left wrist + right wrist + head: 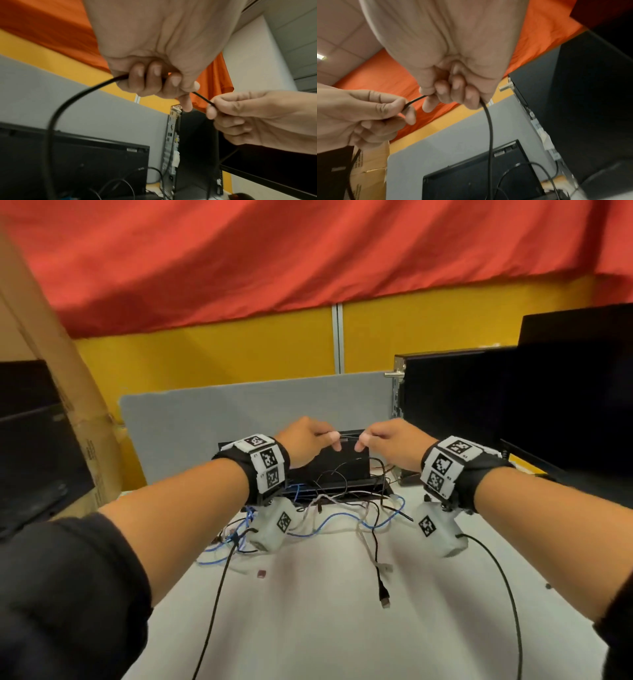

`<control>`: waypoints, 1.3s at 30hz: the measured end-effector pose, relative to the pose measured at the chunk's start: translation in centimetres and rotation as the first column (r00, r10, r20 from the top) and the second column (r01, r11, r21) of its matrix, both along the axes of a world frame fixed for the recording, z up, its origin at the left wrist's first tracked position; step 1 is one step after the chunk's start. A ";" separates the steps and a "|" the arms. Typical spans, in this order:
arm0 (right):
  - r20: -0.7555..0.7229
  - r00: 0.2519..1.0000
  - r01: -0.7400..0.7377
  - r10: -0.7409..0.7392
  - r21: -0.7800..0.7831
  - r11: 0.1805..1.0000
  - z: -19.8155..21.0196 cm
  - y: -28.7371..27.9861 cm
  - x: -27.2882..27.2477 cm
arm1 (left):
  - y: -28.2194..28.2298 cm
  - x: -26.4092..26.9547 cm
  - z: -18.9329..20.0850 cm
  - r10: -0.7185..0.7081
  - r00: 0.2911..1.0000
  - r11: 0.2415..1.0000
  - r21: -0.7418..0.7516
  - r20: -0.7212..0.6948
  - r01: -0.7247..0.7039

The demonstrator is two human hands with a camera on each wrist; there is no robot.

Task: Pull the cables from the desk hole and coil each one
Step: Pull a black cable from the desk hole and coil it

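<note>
Both hands are raised above the desk hole (339, 487), whose black lid stands up behind them. My left hand (323, 441) and right hand (371, 441) each grip the same thin black cable (349, 434), with a short taut stretch between them. In the left wrist view the left hand (154, 81) has its fingers curled round the cable (68, 102), which droops down to the left. In the right wrist view the right hand (453, 92) grips the cable (490, 135), which hangs straight down.
A tangle of blue (329, 520), white and black cables lies at the hole. A black USB plug (385, 601) rests on the white desk (308, 638). A black PC tower (462, 405) stands right, a cardboard box (68, 412) left, a grey partition (239, 412) behind.
</note>
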State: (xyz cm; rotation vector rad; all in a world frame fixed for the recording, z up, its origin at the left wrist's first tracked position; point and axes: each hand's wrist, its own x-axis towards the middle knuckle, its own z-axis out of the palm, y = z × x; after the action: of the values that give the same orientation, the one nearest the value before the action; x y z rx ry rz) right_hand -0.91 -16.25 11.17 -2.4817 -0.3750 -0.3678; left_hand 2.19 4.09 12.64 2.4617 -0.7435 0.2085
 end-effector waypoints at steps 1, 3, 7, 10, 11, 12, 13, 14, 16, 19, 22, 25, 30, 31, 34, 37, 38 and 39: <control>0.028 1.000 0.008 -0.008 0.013 1.000 0.7 -0.1 -0.1 | 0.6 0.0 0.7 0.011 1.000 1.000 -0.010 0.009 -0.010; 0.074 0.996 0.044 -0.046 0.025 0.999 1.9 -0.6 -0.2 | 2.0 0.2 1.8 0.043 0.999 0.999 -0.028 0.032 -0.042; 0.196 0.967 0.163 -0.164 0.021 0.986 4.0 -2.1 -0.8 | 5.1 0.3 3.5 0.094 0.991 0.995 -0.047 0.093 -0.090; 0.264 0.934 0.249 -0.242 0.005 0.968 5.2 -3.3 -1.1 | 6.4 0.4 4.4 0.105 0.984 0.994 -0.046 0.143 -0.100; 0.280 0.923 0.276 -0.265 -0.002 0.961 5.6 -3.7 -1.1 | 6.7 0.4 4.7 0.112 0.982 0.993 -0.046 0.154 -0.106; 0.291 0.912 0.303 -0.289 -0.005 0.953 5.9 -4.2 -1.1 | 6.9 0.5 4.9 0.120 0.980 0.992 -0.047 0.160 -0.113; 0.301 0.900 0.331 -0.316 0.001 0.943 6.1 -4.7 -1.0 | 7.1 0.6 5.0 0.126 0.978 0.992 -0.050 0.164 -0.119; 0.309 0.885 0.361 -0.347 0.012 0.932 6.3 -5.2 -1.0 | 7.4 0.8 5.1 0.129 0.977 0.991 -0.055 0.168 -0.122; 0.314 0.858 0.415 -0.406 0.041 0.909 6.4 -6.1 -1.0 | 8.0 1.1 5.0 0.137 0.974 0.990 -0.067 0.181 -0.127; 0.252 0.857 0.457 -0.449 0.029 0.889 5.9 -6.7 -0.9 | 8.8 1.4 4.7 0.142 0.969 0.989 -0.075 0.202 -0.130; 0.104 0.900 0.431 -0.422 -0.075 0.899 5.2 -5.5 -0.7 | 8.9 1.4 4.2 0.138 0.972 0.989 -0.070 0.189 -0.126; -0.014 0.945 0.321 -0.328 -0.163 0.933 5.2 -2.0 -0.6 | 7.8 1.0 3.6 0.108 0.980 0.993 -0.054 0.168 -0.100; -0.128 0.992 0.002 0.002 0.033 0.999 5.9 5.6 -1.1 | 4.4 0.2 3.1 0.010 0.983 0.999 -0.049 0.183 -0.001; -0.157 0.986 -0.033 0.056 0.145 0.989 5.7 6.7 -1.2 | 4.0 0.1 3.1 -0.004 0.982 0.999 -0.050 0.190 0.014; -0.093 0.995 -0.005 0.026 0.212 0.977 4.9 7.2 -0.9 | 3.6 0.6 3.0 -0.045 0.984 0.997 -0.061 0.170 0.056; 0.061 0.995 0.069 -0.074 0.080 0.994 4.4 4.9 -0.2 | 4.0 1.6 2.4 -0.047 0.993 0.996 -0.065 0.108 0.054; 0.081 0.992 0.094 -0.099 0.057 0.994 4.3 3.7 0.1 | 4.3 1.9 2.2 -0.034 0.995 0.997 -0.071 0.092 0.041; 0.096 0.987 0.126 -0.129 0.037 0.991 4.2 2.6 0.3 | 4.5 2.3 1.9 -0.020 0.997 0.996 -0.081 0.080 0.026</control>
State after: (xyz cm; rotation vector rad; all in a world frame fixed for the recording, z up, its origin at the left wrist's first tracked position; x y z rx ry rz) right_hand -0.59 -13.69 15.39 -2.4695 -0.2488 -0.5457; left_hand 4.49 8.63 14.59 2.3782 -0.7807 0.3225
